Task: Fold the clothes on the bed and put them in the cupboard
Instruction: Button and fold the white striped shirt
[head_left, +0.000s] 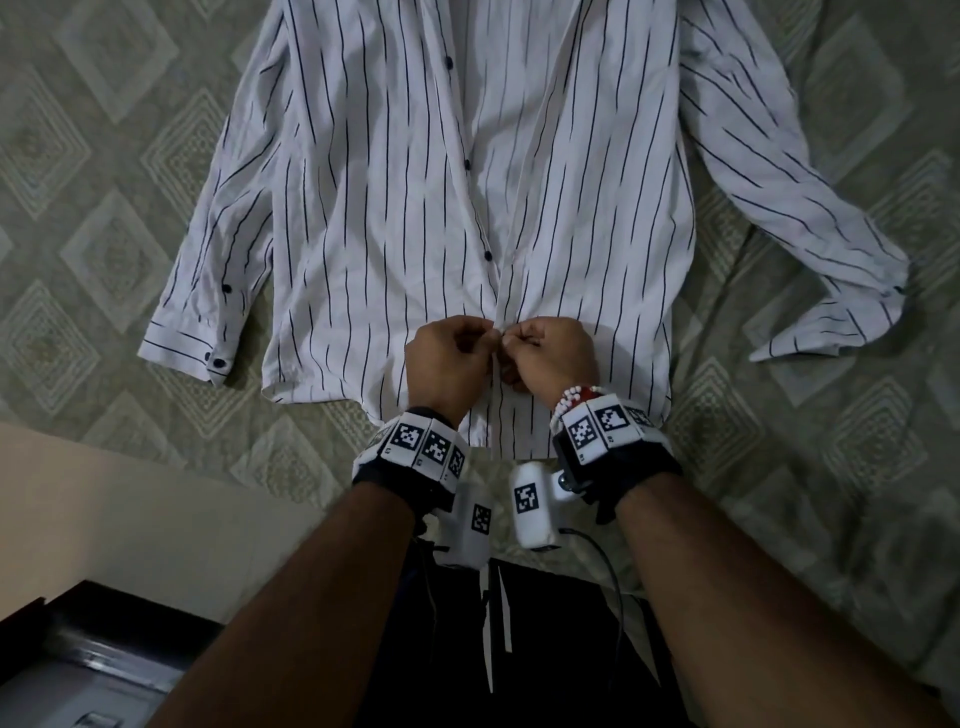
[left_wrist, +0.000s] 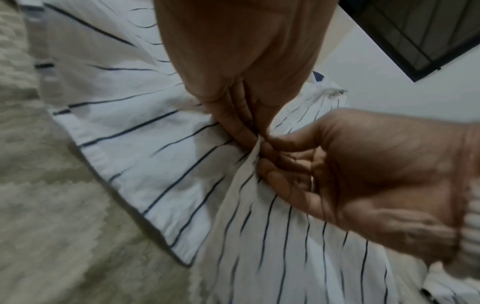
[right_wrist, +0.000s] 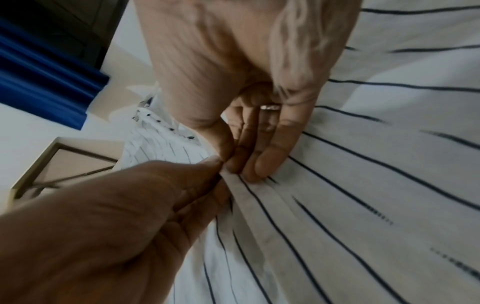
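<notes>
While buttoning goes on: the white cotton shirt with thin dark stripes (head_left: 395, 171) lies spread face-up on the patterned grey-green bed (head_left: 93, 156).
Left hand (head_left: 451, 361): pinches one placket edge.
Right hand (head_left: 551, 357): pinches the other.
Done: nothing folded.
Left: folding, then the cupboard.

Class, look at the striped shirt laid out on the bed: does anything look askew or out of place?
The striped shirt is unevenly spread. One sleeve lies close along the body; the other sleeve splays outward, its cuff crumpled. The placket gapes open above where the left hand and right hand pinch it.
</notes>
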